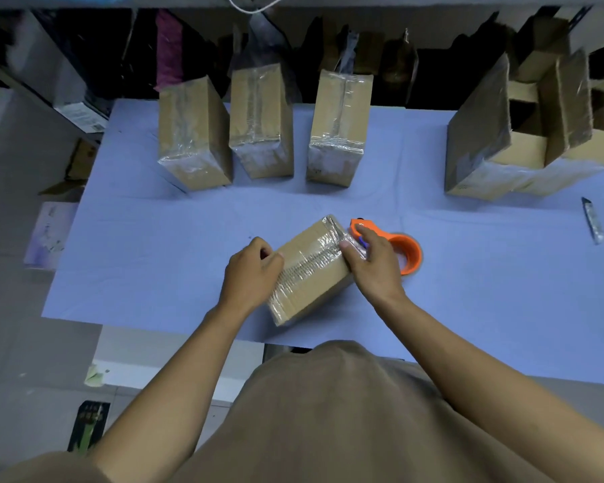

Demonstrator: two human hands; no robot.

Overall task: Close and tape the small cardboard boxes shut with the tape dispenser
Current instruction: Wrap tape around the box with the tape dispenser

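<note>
While the left hand [250,273] curls its fingers against the small cardboard box's [311,270] left edge, the right hand [372,263] grips the orange tape dispenser [403,249] at its right end; box at frame centre, tilted, closed, glossy wrinkled clear tape across top, on blue table [154,245].

We see dim, bluish, even light with only soft shadows. Glare glints off the clear tape on the far boxes [258,123]. Edges bend with wide-angle distortion, and the far right boxes [523,134] look smeared.
</note>
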